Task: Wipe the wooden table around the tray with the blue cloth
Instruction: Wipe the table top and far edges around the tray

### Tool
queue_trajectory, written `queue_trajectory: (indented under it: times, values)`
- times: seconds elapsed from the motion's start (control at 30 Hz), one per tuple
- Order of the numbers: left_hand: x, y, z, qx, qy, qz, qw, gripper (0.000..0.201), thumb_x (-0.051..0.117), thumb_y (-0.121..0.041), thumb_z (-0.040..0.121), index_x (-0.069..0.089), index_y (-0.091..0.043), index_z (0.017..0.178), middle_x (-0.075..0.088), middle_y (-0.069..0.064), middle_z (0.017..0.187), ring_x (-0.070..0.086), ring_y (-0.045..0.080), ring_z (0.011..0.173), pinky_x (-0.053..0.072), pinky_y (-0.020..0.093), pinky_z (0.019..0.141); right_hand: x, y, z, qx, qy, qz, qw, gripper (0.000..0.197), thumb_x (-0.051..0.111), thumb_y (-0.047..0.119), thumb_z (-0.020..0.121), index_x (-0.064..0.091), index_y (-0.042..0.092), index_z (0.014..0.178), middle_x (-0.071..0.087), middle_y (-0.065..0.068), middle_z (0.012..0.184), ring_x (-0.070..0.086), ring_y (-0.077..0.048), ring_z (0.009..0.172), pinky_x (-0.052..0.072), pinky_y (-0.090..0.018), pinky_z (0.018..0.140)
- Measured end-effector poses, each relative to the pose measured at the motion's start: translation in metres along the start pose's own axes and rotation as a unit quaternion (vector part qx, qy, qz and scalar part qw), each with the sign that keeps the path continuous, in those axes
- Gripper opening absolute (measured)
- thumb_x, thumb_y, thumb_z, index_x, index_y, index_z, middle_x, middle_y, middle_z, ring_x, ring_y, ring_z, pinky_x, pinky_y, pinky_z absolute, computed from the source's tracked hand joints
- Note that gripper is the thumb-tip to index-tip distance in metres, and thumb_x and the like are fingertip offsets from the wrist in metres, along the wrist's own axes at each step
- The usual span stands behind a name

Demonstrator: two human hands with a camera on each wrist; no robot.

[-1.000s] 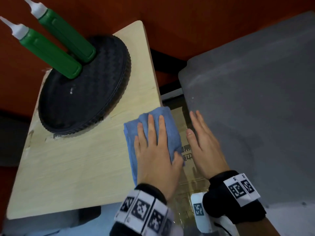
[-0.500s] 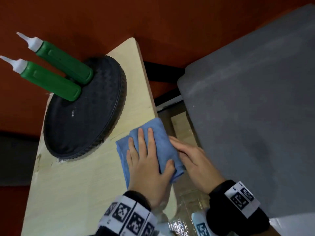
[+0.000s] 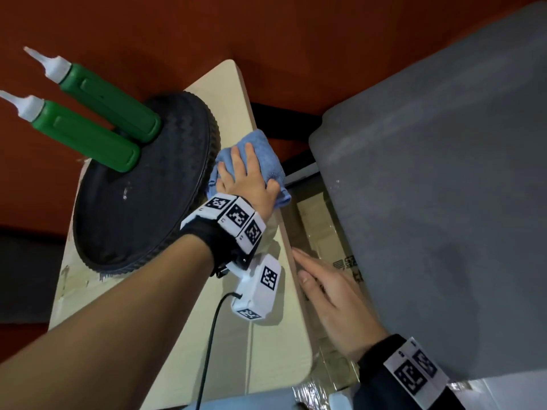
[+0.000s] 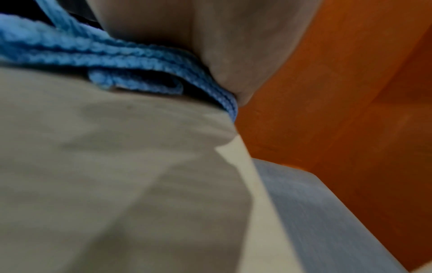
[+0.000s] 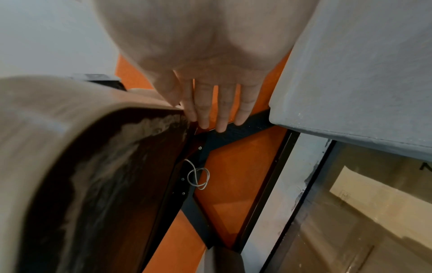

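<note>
The folded blue cloth [image 3: 264,152] lies on the pale wooden table [image 3: 266,335], in the narrow strip between the round black tray [image 3: 142,208] and the table's right edge. My left hand [image 3: 245,176] presses flat on the cloth with straight fingers. In the left wrist view the cloth [image 4: 117,61] shows as blue folds squeezed under the palm. My right hand [image 3: 328,291] lies flat with straight fingers against the table's right edge, holding nothing. The right wrist view shows its fingers [image 5: 219,107] extended beside the table edge.
Two green squeeze bottles [image 3: 97,113] with white nozzles stand on the tray's far side. A grey upholstered seat [image 3: 444,202] fills the right. A cardboard box [image 3: 325,247] sits in the gap between table and seat. Red floor lies beyond.
My left hand has pushed the cloth away along the table's right edge, up beside the tray. My right hand has left the cloth and now lies flat at the table's edge, nearer me.
</note>
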State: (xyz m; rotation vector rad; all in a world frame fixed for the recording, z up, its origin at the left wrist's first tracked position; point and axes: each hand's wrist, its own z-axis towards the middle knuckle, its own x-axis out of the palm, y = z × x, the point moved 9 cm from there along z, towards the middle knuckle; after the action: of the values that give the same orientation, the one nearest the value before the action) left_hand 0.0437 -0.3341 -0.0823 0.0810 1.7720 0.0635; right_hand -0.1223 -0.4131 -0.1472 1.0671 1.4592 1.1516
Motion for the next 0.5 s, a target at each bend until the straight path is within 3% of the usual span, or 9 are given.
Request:
queue_trajectory:
  times: [0.07, 0.13, 0.2, 0.27, 0.4, 0.5]
  values:
    - [-0.001, 0.003, -0.002, 0.006, -0.006, -0.009, 1.000, 0.073, 0.039, -0.032, 0.095, -0.004, -0.015, 0.152, -0.007, 0.008, 0.160, -0.001, 0.036, 0.146, 0.004, 0.043, 0.118, 0.002, 0.003, 0.001, 0.010, 0.008, -0.003, 1.000, 0.042, 0.032, 0.038, 0.101, 0.036, 0.038, 0.143, 0.038, 0.028, 0.141, 0.033, 0.018, 0.125, 0.019, 0.004, 0.096]
    - [0.008, 0.007, -0.016, 0.048, 0.003, -0.017, 0.999, 0.075, 0.029, -0.043, 0.092, -0.007, -0.016, 0.152, -0.011, 0.007, 0.160, -0.007, 0.031, 0.147, 0.001, 0.041, 0.119, 0.002, 0.012, 0.003, 0.002, 0.015, 0.006, 1.000, 0.038, 0.029, 0.041, 0.101, 0.037, 0.047, 0.137, 0.043, 0.031, 0.135, 0.039, 0.017, 0.121, 0.025, 0.004, 0.092]
    - [0.020, 0.008, -0.035, 0.093, 0.024, -0.017, 0.995, 0.086, 0.010, -0.056, 0.077, -0.010, -0.016, 0.151, -0.014, 0.006, 0.159, -0.012, 0.027, 0.147, -0.002, 0.041, 0.120, 0.000, 0.020, 0.004, -0.016, 0.008, 0.011, 1.000, 0.036, 0.029, 0.037, 0.102, 0.043, 0.045, 0.135, 0.053, 0.029, 0.128, 0.046, 0.012, 0.117, 0.036, -0.007, 0.093]
    - [0.027, 0.009, -0.039, 0.090, 0.034, 0.005, 0.995, 0.091, 0.003, -0.056, 0.070, -0.012, -0.016, 0.151, -0.016, 0.006, 0.159, -0.013, 0.027, 0.147, -0.003, 0.042, 0.120, 0.000, 0.022, 0.004, -0.021, 0.002, 0.011, 1.000, 0.038, 0.029, 0.034, 0.103, 0.044, 0.039, 0.138, 0.057, 0.025, 0.125, 0.049, 0.008, 0.116, 0.041, -0.019, 0.096]
    - [0.014, -0.004, -0.018, 0.067, 0.010, 0.032, 0.997, 0.080, 0.036, -0.036, 0.091, -0.012, -0.012, 0.151, -0.017, 0.011, 0.158, -0.013, 0.032, 0.146, -0.001, 0.045, 0.120, 0.002, 0.021, 0.004, -0.030, -0.009, 0.023, 0.999, 0.040, 0.030, 0.037, 0.102, 0.043, 0.041, 0.139, 0.054, 0.029, 0.128, 0.047, 0.008, 0.121, 0.041, -0.021, 0.100]
    - [0.006, -0.008, 0.005, 0.054, 0.012, 0.037, 0.998, 0.081, 0.042, -0.029, 0.093, -0.013, -0.012, 0.151, -0.018, 0.012, 0.158, -0.012, 0.034, 0.146, -0.002, 0.043, 0.120, 0.002, 0.018, 0.005, -0.015, -0.012, 0.024, 1.000, 0.040, 0.032, 0.043, 0.099, 0.047, 0.043, 0.135, 0.053, 0.030, 0.129, 0.046, 0.009, 0.122, 0.042, -0.024, 0.101]
